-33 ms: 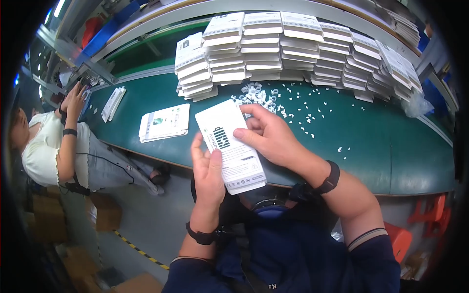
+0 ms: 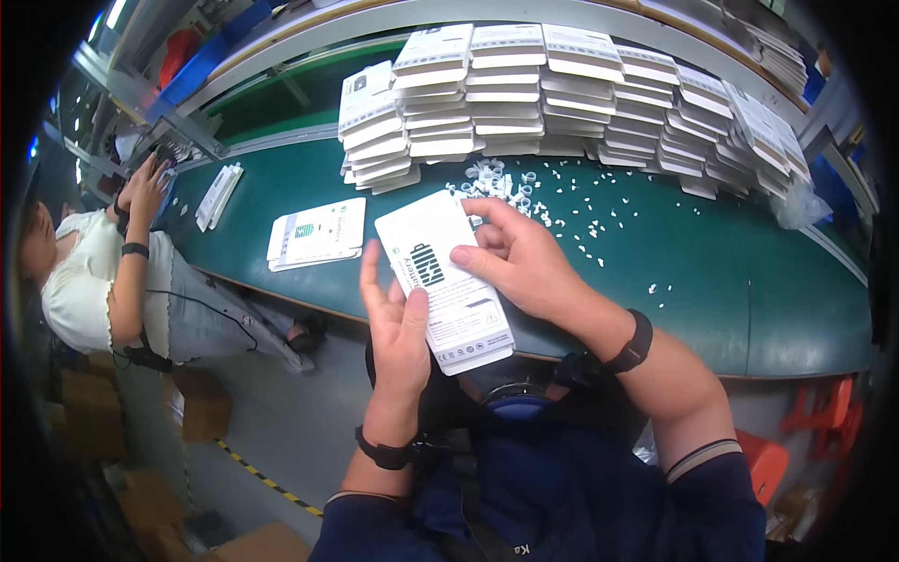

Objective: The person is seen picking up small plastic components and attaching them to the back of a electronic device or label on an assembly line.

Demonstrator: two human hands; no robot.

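Observation:
Over the table's front edge I hold a flat white battery box [image 2: 448, 281] with green stripes and print on its face. It is tilted, and a second white layer shows along its lower edge. My left hand [image 2: 401, 332] grips the left side, its thumb along the edge and a finger standing off to the left. My right hand [image 2: 520, 262] pinches the right side, thumb flat on the face and the other fingers curled at the edge. What lies beneath the box is hidden. A small pile of similar white boxes [image 2: 328, 234] lies to the left.
Tall stacks of white boxes [image 2: 506, 89] line the back of the green table [image 2: 655, 323]. White plastic rings [image 2: 492, 178] and small white bits [image 2: 599, 225] are scattered in front. At left, a person [image 2: 103, 281] works beside thin white boxes [image 2: 218, 199]. Red stools [image 2: 829, 421] stand at right.
The left finger has moved slightly away from the box's left edge. The box's lower end has shifted a little to the right.

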